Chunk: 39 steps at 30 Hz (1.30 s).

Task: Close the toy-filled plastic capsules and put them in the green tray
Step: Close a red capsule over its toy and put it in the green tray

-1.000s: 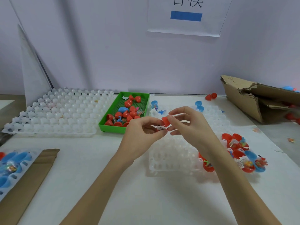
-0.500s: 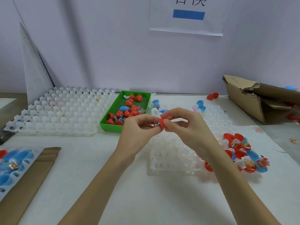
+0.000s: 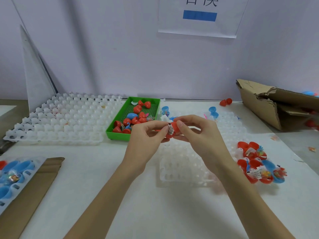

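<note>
Capsule [image 3: 172, 129] pinched mid-frame between left hand [image 3: 146, 137] and right hand [image 3: 198, 133], wrapper sticking out; several closed in green tray [image 3: 119, 133], open ones [image 3: 259, 163] waiting lower right.

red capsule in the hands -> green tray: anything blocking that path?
Nothing visible does. Both the left hand and right hand hold the red plastic capsule above the table, just right of the green plastic tray. The gap between holds only bare table. The tray already holds red and blue capsules, with free floor at its far end.
</note>
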Motion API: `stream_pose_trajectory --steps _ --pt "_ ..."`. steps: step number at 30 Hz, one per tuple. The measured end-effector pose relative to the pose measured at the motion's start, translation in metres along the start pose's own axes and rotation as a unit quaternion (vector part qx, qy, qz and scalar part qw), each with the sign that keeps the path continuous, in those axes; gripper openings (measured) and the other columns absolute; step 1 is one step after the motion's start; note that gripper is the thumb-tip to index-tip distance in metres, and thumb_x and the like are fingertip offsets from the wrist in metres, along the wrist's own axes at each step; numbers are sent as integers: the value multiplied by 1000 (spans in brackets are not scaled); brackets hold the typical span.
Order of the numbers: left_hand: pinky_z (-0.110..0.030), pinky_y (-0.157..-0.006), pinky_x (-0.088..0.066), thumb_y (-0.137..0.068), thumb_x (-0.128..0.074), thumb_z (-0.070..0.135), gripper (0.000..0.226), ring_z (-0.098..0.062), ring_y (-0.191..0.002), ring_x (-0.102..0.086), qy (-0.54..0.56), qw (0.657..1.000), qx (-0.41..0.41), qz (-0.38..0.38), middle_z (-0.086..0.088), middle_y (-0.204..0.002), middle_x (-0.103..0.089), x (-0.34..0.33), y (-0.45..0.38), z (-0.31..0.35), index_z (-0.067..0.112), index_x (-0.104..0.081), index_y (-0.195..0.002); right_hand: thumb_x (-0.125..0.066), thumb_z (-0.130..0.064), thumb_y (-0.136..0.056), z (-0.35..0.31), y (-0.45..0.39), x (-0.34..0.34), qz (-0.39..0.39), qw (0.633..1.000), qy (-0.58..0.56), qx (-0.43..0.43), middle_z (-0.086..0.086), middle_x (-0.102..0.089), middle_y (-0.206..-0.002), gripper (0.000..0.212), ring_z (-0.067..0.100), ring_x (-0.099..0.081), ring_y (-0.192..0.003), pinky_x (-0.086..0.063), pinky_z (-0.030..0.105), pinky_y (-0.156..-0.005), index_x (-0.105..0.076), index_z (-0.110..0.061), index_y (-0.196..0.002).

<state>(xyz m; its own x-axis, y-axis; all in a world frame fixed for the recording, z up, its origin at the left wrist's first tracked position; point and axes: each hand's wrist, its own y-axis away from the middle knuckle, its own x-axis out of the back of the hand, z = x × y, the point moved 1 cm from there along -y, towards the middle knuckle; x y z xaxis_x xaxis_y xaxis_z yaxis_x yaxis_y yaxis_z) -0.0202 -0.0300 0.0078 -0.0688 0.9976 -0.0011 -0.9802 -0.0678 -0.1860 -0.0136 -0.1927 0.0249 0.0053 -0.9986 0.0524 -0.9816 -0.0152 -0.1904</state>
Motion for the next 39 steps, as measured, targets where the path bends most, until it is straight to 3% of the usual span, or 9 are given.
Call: stream_pose_trajectory --steps 2,6,10,14,19,23,27,32,39 --pt "-27 -78 -64 -95 -72 5 17 -21 -88 -79 32 999 7 0 -2 -94 -82 1 0 1 14 -81 -107 -68 -10 -97 1 1 -4 3 1000 1 10 2 -77 -91 11 17 -77 -84 -60 21 -73 -76 -11 -103" --pt "-19 -71 -60 -87 -82 12 15 -19 -82 -79 41 999 2 16 -3 -88 -82 4 0 4 14 -84 -102 -71 -10 -95 0 3 -9 6 1000 -6 25 6 -76 -95 10 21 -76 -86 -60 22 -73 -77 -13 -102" --pt "-29 -71 -65 -78 -90 17 24 -23 -78 -80 42 998 -1 53 -5 -83 -81 6 -1 5 11 -77 -97 -73 -12 -93 0 5 -12 3 999 2 36 3 -76 -95 12 20 -76 -88 -61 23 -75 -77 -15 -104" --pt "-22 -71 -61 -87 -84 14 9 -20 -80 -80 24 998 -40 29 -2 -84 -81 7 -1 5 13 -82 -96 -73 -14 -93 0 5 -12 25 999 2 46 3 -76 -95 11 20 -76 -89 -62 28 -77 -76 -14 -104" --pt "-18 -81 -59 -95 -75 9 15 -14 -90 -78 -11 997 -66 -26 3 -95 -82 6 -3 6 13 -80 -109 -73 -15 -93 -2 4 -9 43 998 -26 47 5 -76 -96 12 20 -76 -90 -62 28 -77 -75 -11 -104" --pt "-22 -85 -60 -93 -77 7 14 -13 -94 -77 -14 996 -87 1 1 -99 -81 2 -2 4 11 -76 -107 -73 -14 -94 -2 4 -8 31 998 -36 41 4 -77 -97 12 19 -76 -89 -61 25 -77 -75 -10 -105" --pt "-21 -84 -60 -90 -80 7 30 -9 -99 -77 6 997 -76 -10 7 -104 -81 3 -3 6 16 -68 -117 -71 -13 -95 -3 4 -7 16 998 -41 45 6 -77 -95 11 21 -76 -92 -61 27 -79 -74 -10 -105" --pt "-27 -97 -58 -88 -81 4 33 -14 -104 -75 -6 993 -118 -21 4 -110 -79 8 -3 11 13 -77 -119 -67 -12 -98 -7 5 -7 -10 995 -77 59 10 -77 -99 15 24 -75 -98 -61 32 -86 -72 -7 -111" --pt "-25 -94 -59 -82 -87 9 35 -11 -102 -76 -9 988 -150 23 7 -105 -81 8 -2 11 12 -79 -115 -65 -12 -99 -10 6 -10 -6 992 -88 90 5 -78 -100 16 21 -75 -98 -60 27 -85 -73 -8 -112"
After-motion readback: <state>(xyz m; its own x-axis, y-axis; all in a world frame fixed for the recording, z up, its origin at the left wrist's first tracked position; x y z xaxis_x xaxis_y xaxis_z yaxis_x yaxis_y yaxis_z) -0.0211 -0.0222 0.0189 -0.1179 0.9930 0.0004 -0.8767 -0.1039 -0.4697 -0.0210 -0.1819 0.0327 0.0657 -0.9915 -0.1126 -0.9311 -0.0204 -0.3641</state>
